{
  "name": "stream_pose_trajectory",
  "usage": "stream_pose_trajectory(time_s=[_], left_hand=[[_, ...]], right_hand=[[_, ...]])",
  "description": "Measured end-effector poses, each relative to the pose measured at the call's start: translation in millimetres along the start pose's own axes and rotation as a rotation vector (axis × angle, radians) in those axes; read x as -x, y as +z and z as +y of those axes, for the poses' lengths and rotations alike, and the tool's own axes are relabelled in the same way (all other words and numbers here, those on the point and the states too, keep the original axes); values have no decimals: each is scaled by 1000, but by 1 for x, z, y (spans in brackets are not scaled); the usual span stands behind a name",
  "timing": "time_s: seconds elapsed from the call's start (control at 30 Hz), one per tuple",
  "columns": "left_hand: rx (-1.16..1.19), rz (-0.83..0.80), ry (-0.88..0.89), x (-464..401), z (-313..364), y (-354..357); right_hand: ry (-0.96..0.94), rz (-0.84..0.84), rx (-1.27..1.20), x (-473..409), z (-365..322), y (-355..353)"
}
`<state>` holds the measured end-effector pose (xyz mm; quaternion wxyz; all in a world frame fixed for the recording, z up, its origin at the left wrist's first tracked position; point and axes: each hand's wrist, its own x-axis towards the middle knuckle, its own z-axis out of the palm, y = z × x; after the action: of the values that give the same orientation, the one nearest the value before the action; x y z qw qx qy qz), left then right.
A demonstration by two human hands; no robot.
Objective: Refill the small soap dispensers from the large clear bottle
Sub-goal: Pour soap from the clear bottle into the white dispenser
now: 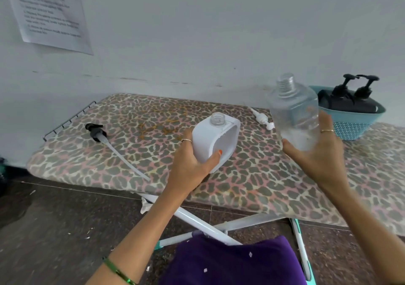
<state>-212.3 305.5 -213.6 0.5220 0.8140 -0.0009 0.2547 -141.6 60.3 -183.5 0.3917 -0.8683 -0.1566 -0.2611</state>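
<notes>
- The left hand [192, 164] holds a small white soap dispenser [215, 141], a squat, rounded-square bottle of matte plastic with a clear threaded neck, uncapped. The grip is closed around its lower corner: the thumb, with an orange-painted nail, presses the front face and the fingers wrap behind. The bottle tilts slightly and its base rests on or just above the surface; I cannot tell which.
- The right hand [317, 151] lifts the large clear bottle [294, 111] off the surface, upright with a slight lean. Its walls are transparent, square-shouldered plastic with a ribbed, open threaded neck. The grip cups the bottom, with the thumb on the near side and the fingers spread round the far side. Some clear liquid shows low in the bottle.
- Both bottles are above an ironing board [98, 160] that serves as the surface, padded and covered in leopard-print cloth, with a wire rack at its left end.
- A black pump head with a long pale tube [103, 137] lies on the left part of the board.
- A white pump [262, 118] lies between the 2 bottles, toward the back.
- A teal woven-pattern basket [352, 124] stands at the right rear, holding 2 dark dispensers [348, 100] with black pumps.
- A printed paper sheet [48, 13] hangs on the pale wall.
</notes>
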Motion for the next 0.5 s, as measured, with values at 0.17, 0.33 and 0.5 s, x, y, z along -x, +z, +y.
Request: stream_pose_trajectory(time_s=[0.17,0.33,0.5], left_hand=[[-17,6,18,-1,-3,0],[-46,5,54,-2,-2,-1],[-81,24,61,-1,1,1]], right_hand=[[-150,-122,245,-24,-11,-13],[-290,-187,402,-37,-20,-20],[-406,-206,533,-43,-19,-19]])
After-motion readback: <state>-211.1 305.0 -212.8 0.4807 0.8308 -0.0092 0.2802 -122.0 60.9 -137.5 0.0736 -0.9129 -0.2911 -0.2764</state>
